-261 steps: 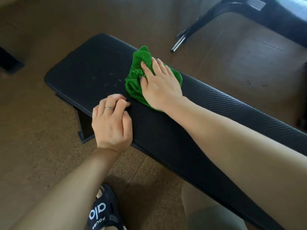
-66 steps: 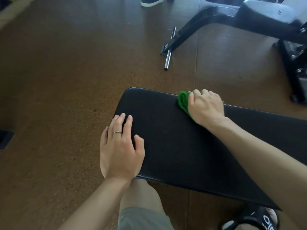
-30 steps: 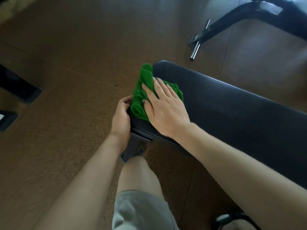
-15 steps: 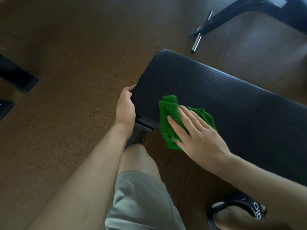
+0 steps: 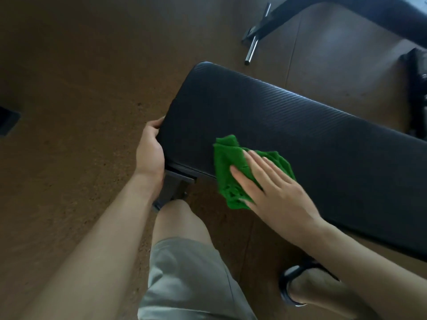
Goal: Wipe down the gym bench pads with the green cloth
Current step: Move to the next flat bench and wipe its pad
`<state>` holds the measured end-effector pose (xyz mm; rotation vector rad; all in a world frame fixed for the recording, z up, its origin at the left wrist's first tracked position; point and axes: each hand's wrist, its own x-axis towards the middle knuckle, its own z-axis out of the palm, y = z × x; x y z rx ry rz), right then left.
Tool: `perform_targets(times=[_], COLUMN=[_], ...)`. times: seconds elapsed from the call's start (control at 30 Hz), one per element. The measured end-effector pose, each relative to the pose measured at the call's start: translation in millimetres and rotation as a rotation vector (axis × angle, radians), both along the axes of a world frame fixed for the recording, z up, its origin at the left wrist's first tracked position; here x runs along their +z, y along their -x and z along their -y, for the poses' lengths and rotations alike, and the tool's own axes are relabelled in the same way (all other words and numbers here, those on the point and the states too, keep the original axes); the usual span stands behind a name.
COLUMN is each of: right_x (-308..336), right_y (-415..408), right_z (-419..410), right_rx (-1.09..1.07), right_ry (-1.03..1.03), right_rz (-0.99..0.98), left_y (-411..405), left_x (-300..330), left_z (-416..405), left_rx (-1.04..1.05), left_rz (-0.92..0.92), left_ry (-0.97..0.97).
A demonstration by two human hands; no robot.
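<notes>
Since half a second ago the green cloth (image 5: 233, 167) has stayed at the near edge of the bench pad (image 5: 288, 135), a little farther from the pad's rounded end, and the left hand (image 5: 149, 153) keeps its hold there. The cloth is crumpled and bunched; its upper part lies on the black ribbed pad while its lower part hangs over the pad's near edge. The right hand (image 5: 275, 192) lies flat on the cloth, fingers straight and slightly spread, pressing it against the pad. The left hand wraps the pad's end, near the corner, its fingers curled out of sight behind the edge. Below that corner the bench's frame (image 5: 173, 188) shows.
</notes>
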<state>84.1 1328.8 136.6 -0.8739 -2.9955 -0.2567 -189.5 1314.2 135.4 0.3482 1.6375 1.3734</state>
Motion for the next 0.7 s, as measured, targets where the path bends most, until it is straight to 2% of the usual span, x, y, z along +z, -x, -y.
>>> perform_targets(times=[0.1, 0.17, 0.33, 0.43, 0.7], right_x=[2.3, 4.5, 10.4, 12.4, 22.0], right_y=[-42.8, -34.5, 78.2, 117.7, 1.0], right_z=[2.6, -2.5, -31.0, -35.7, -15.0], right_rx=[-0.020, -0.007, 0.154, 0.117, 0.012], right_ry=[0.030, 0.068, 0.157, 0.219, 0.238], right_rz=[0.057, 0.053, -0.036, -0.075, 0.038], left_y=[-1.1, -1.7, -4.4, -5.6, -10.9], left_x=[1.2, -1.4, 0.5, 3.6, 1.1], left_z=[0.5, -1.8, -7.4, -5.2, -9.8], left_rx=[-0.010, 0.011, 0.075, 0.121, 0.108], left_rz=[-0.019, -0.028, 0.011, 0.082, -0.138], left_ry=[-0.009, -0.012, 0.030, 0.055, 0.069])
